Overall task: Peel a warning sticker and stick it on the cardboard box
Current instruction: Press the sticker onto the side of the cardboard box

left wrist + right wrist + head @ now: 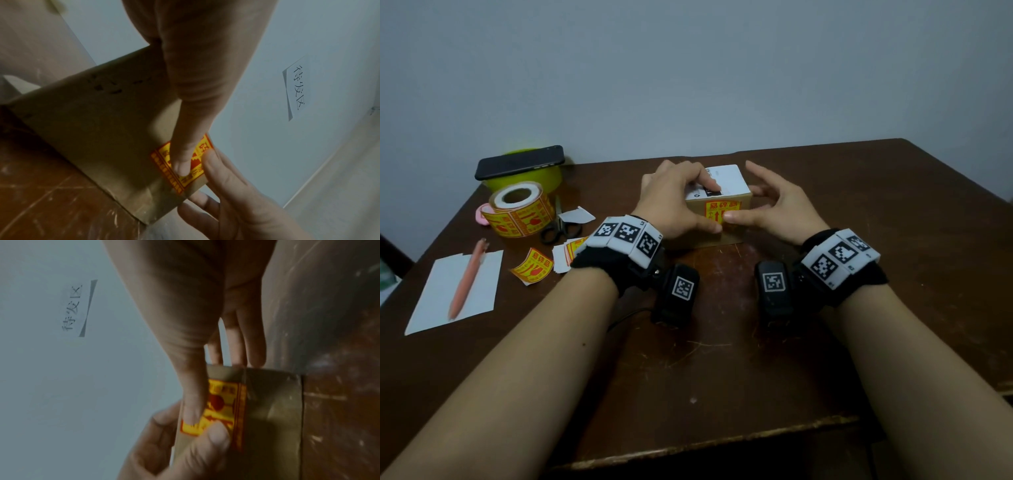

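Observation:
A small cardboard box (722, 236) with a white label on top stands mid-table. A yellow-and-red warning sticker (726, 207) lies on its near face. My left hand (714, 208) grips the box, fingers curled over the top edge and thumb on the sticker. My right hand (753, 202) has its thumb pressed on the sticker, with the other fingers spread loosely by the box's right side. The left wrist view shows the box (92, 121), the sticker (197, 170) and both thumbs on it. In the right wrist view the sticker (222, 405) sits near a corner of the box (273, 410).
On the left of the brown table (859, 212) are a roll of stickers (520, 209), a phone (520, 164) on a yellow-green bowl, scissors (558, 229), a loose sticker (532, 267), backing scraps (575, 216) and a pink pen (467, 281) on white paper (438, 308).

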